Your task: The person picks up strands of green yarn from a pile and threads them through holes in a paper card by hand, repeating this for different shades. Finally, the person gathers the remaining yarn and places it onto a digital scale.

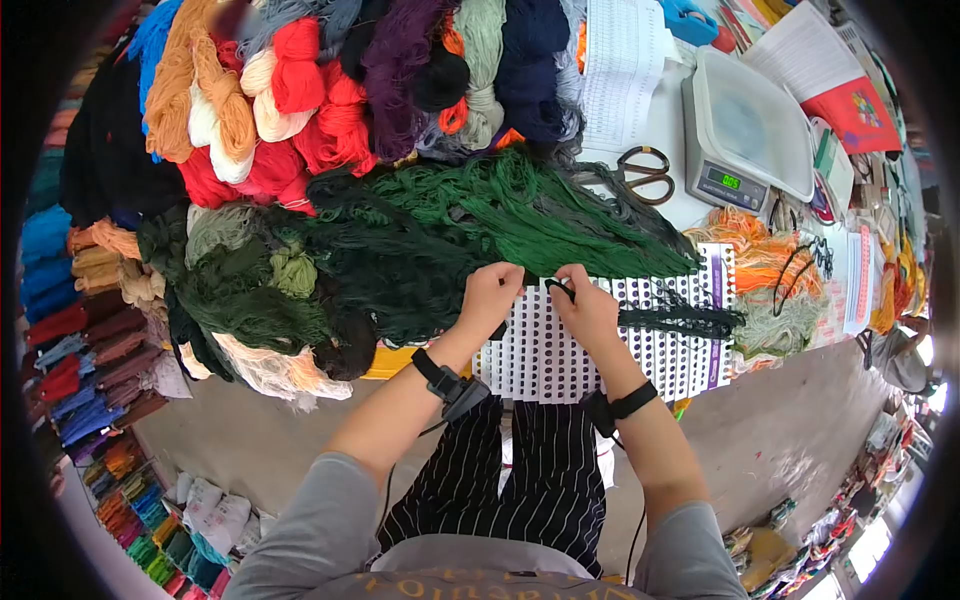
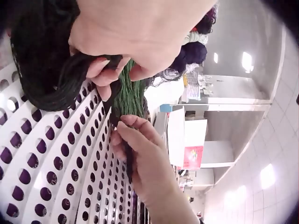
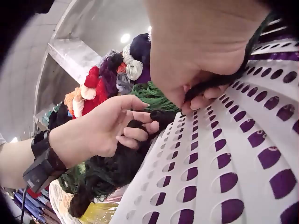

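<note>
Dark, nearly black yarn passes between both hands above a white card with rows of holes [image 1: 540, 350]. My left hand [image 1: 492, 297] [image 3: 117, 126] curls its fingers round part of the dark yarn [image 3: 161, 117]. Close to its right, my right hand [image 1: 588, 315] [image 2: 147, 161] pinches the yarn, and a strand crosses its palm in the right wrist view. Dark strands [image 1: 680, 318] lie over the card to the right of that hand. Bright green yarn [image 1: 560, 225] is heaped just beyond the hands, and a very dark green pile [image 1: 390, 270] lies left of them.
Scissors [image 1: 647, 175] lie beyond the green yarn, near a scale with a clear tray [image 1: 750, 120]. Skeins in red [image 1: 297, 75], purple and navy fill the back left. Orange yarn [image 1: 755, 255] and pale green yarn [image 1: 775, 318] sit at the right of the card.
</note>
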The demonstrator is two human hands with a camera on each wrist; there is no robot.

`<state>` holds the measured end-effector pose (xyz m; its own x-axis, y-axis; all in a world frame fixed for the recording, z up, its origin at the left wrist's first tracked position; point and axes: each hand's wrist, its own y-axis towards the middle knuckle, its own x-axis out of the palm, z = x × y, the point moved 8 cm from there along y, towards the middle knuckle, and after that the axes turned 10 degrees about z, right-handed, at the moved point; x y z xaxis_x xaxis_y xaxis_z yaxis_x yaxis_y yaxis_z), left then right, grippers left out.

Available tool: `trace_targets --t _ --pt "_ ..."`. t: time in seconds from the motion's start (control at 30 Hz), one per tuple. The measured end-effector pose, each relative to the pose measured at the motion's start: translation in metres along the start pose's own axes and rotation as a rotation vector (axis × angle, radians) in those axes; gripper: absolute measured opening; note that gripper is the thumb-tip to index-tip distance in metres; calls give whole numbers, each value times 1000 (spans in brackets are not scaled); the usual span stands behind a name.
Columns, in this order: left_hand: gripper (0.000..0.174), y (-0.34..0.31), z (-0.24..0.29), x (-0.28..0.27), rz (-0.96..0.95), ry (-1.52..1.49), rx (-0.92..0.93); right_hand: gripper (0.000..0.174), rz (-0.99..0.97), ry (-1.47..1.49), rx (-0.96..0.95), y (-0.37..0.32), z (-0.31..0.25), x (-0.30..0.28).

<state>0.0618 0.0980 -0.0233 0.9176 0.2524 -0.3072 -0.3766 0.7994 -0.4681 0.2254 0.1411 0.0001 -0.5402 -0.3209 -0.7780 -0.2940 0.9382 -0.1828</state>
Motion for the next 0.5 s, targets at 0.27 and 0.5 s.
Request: trace_targets --t 0.27,0.5 --pt "19 -16 26 -35 -400 -1055 -505 23 110 -69 8 -3 2 8" --pt "52 -36 30 18 -641 -409 -382 15 324 185 -50 -16 -5 -13"
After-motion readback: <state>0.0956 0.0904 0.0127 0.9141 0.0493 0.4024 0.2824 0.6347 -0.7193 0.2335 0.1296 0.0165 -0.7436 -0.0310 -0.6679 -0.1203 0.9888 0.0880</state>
